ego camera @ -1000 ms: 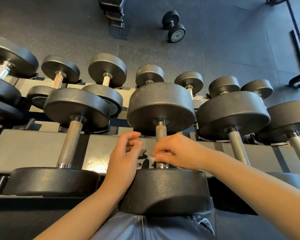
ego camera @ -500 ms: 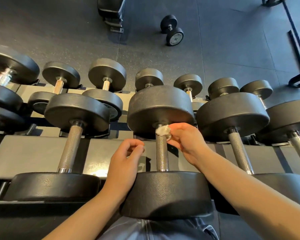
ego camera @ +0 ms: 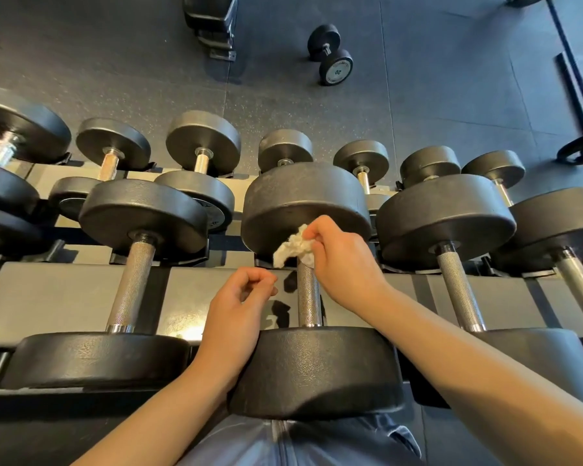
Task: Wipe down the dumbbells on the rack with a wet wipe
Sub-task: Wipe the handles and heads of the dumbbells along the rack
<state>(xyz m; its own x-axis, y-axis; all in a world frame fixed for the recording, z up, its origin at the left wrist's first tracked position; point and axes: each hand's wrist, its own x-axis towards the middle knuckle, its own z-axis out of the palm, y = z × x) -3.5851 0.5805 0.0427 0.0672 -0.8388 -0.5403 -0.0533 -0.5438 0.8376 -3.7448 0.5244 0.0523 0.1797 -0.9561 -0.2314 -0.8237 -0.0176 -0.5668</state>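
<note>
Here the middle dumbbell (ego camera: 308,297) lies on the rack (ego camera: 58,297) with its handle running near to far, close neighbours on both sides: a dumbbell on the left (ego camera: 132,280) and another on the right (ego camera: 451,264), each parted from it by a strip of bare rack. The far head's rim nearly meets the right neighbour's head; on the left the gap is wider. Smaller dumbbells sit on the lower tier beyond, and a loose one (ego camera: 330,55) lies well apart on the far floor.

The right hand (ego camera: 344,264) reaches in from the right, wrist bent, its grip pinching a crumpled wipe (ego camera: 292,248) against the far end of the handle, just beneath the far head. The left hand (ego camera: 239,304) hovers just left of the handle, fingers loosely curled, holding nothing, forearm beside the near head.
</note>
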